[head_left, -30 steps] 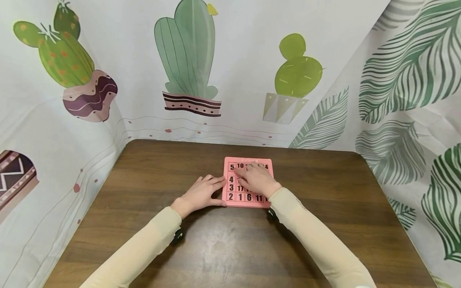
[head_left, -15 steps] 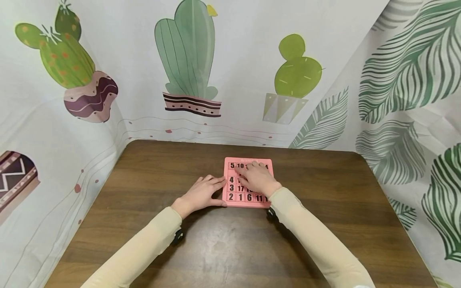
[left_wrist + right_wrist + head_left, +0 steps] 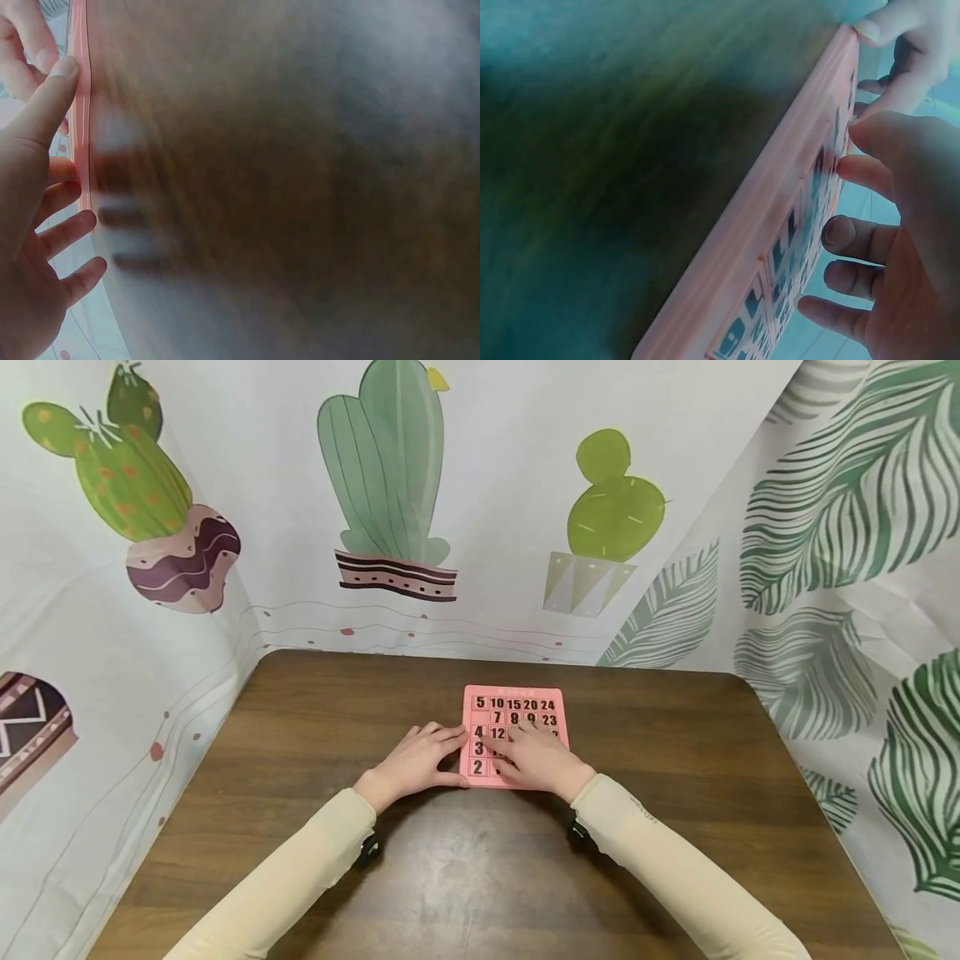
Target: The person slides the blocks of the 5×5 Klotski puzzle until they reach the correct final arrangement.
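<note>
A pink sliding number puzzle (image 3: 510, 692) lies flat on the table, with black numbers on its tiles. Its top row reads 5, 10, 15, 20, 24; a gap shows under the 5, left of the 7. Along the puzzle's left side rests my left hand (image 3: 411, 763), fingers spread, thumb at the near left corner. The left wrist view shows that thumb (image 3: 66, 67) against the pink edge. Over the lower right tiles is my right hand (image 3: 542, 760), its fingertips at the tiles and hiding several numbers. In the right wrist view its fingers (image 3: 859, 240) extend over the tiles.
The brown wooden table (image 3: 360, 693) spreads around the puzzle on all sides. Behind it hangs a white cloth (image 3: 510, 485) printed with cacti and leaves. A dark strap device (image 3: 367, 850) sits under each wrist.
My right hand has moved down toward the near side of the puzzle, uncovering the top row and most of the second. The left hand stays at the left side.
</note>
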`<state>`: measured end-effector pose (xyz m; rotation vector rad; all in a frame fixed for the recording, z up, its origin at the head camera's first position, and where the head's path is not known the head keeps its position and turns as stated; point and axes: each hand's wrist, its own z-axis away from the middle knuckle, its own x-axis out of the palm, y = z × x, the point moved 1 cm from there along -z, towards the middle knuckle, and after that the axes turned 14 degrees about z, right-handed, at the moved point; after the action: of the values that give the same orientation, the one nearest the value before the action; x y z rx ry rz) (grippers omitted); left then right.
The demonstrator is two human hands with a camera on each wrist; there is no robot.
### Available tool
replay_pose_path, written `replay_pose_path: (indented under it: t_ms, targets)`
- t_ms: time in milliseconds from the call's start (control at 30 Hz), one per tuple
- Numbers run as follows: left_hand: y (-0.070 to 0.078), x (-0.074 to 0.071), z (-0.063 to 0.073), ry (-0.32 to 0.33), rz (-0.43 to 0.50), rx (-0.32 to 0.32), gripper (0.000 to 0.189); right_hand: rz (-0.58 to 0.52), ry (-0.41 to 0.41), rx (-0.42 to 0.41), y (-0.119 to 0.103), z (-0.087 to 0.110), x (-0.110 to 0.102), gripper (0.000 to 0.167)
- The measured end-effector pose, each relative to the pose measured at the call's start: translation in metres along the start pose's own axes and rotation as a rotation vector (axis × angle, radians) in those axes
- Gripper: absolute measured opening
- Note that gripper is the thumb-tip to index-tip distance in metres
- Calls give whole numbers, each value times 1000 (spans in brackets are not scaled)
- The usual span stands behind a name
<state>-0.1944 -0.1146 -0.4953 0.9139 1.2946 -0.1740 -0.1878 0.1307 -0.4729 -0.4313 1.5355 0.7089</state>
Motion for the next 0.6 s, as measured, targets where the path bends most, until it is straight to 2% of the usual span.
replay_pose_path:
  t_ms: [200,600]
  targets:
    - [1,-2,0,2,-9,10,87,19,15,8,1,0,1,45]
    - [1,-1,0,9,-9,13,86,-22,-49,71,7,-10,2,47]
